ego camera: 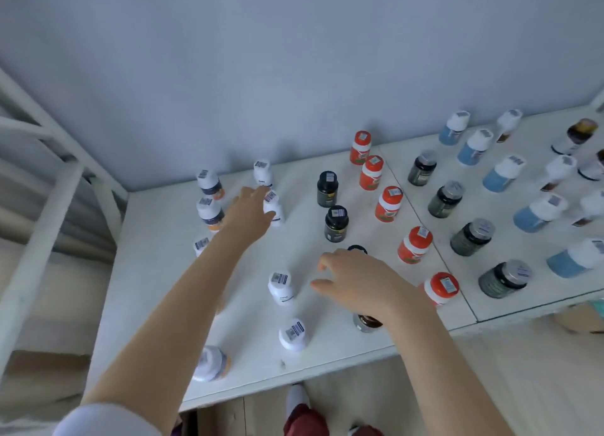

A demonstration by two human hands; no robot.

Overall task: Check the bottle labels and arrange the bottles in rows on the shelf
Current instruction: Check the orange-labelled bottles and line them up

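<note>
While arms were stretched over the shelf (157,272), bottles (389,203): ranged in rows.
Left hand (251,211): fingers (256,194) against white bottle (275,210); grasp could not be told.
Right hand (358,285): fingers (323,265) released, held above black bottle (357,249).

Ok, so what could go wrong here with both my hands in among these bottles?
The left hand reaches toward a white bottle at the back, and its forearm passes close by a half-hidden white-capped bottle; a sweep could topple it. The right hand has its wrist over a dark bottle near the front edge of the shelf, so it might get knocked off. The orange-banded bottle also stands close to that edge.
</note>
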